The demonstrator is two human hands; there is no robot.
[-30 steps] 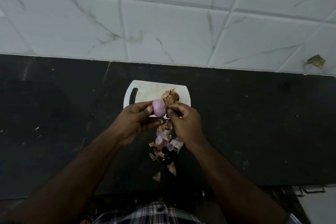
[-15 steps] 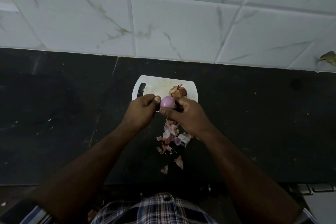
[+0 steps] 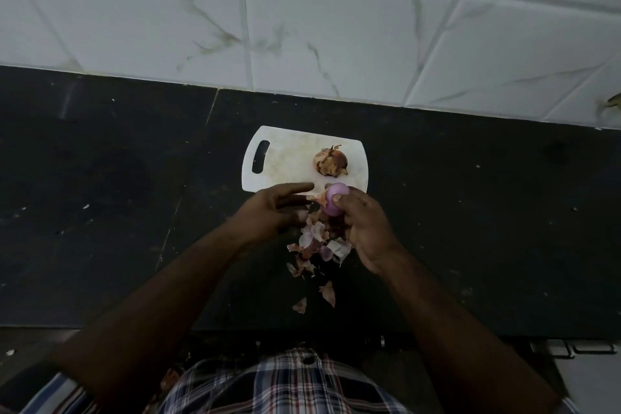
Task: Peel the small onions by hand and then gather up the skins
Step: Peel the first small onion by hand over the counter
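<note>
Peeled onion (image 3: 333,201): pink, held above the near right edge of the white cutting board (image 3: 289,161).
Right hand (image 3: 364,225): fingers curled round the onion.
Left hand (image 3: 274,208): fingers extended, holding nothing; fingertips just left of a skin flap on the onion's left side.
Unpeeled onion (image 3: 331,162): on the board, just beyond the hands.
Skins (image 3: 317,245): loose on the black counter (image 3: 100,195), below the hands.
Nearer hand for flap: left.

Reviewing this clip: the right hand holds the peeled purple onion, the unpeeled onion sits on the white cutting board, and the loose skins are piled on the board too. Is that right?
Not quite. In the head view the loose skins lie on the dark counter in front of the white cutting board, not on it. The right hand does hold the peeled purple onion, and the unpeeled onion sits on the board.
</note>
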